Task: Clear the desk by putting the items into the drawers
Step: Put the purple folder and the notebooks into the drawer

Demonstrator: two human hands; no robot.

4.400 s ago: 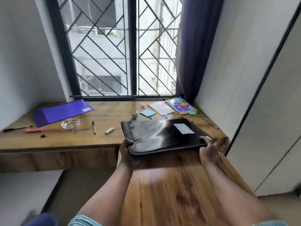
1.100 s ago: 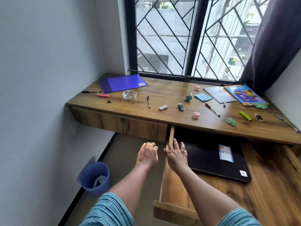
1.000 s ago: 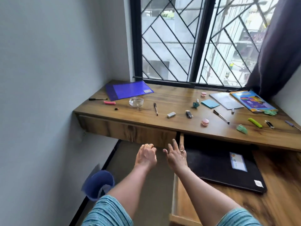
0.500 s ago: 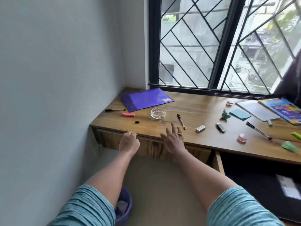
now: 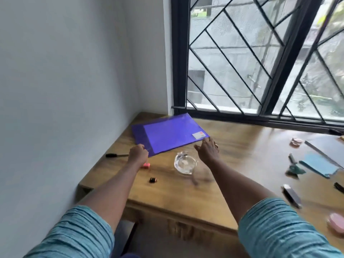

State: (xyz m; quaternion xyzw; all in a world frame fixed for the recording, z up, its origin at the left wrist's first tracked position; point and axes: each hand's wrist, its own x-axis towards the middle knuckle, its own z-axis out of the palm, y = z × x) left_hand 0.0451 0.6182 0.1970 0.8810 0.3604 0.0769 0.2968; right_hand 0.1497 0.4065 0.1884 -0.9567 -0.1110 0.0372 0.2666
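A purple folder (image 5: 170,134) lies flat at the back left corner of the wooden desk (image 5: 242,151). My left hand (image 5: 138,154) is at the folder's near left corner with its fingers curled; a grip on the folder is not clear. My right hand (image 5: 207,151) reaches with straight fingers, its tips at the folder's near right corner beside the white label. The closed left drawer front (image 5: 186,229) shows under the desk edge.
A glass ashtray (image 5: 185,163) sits between my forearms. A black pen (image 5: 116,155), a pink marker (image 5: 146,165) and a small black piece (image 5: 153,180) lie near my left arm. To the right lie a teal notepad (image 5: 320,165), a black lighter (image 5: 291,195) and pink discs (image 5: 296,141).
The black folder went into the open right drawer. My view swung left, and both hands rose from the desk's front edge and reached across to the purple folder.
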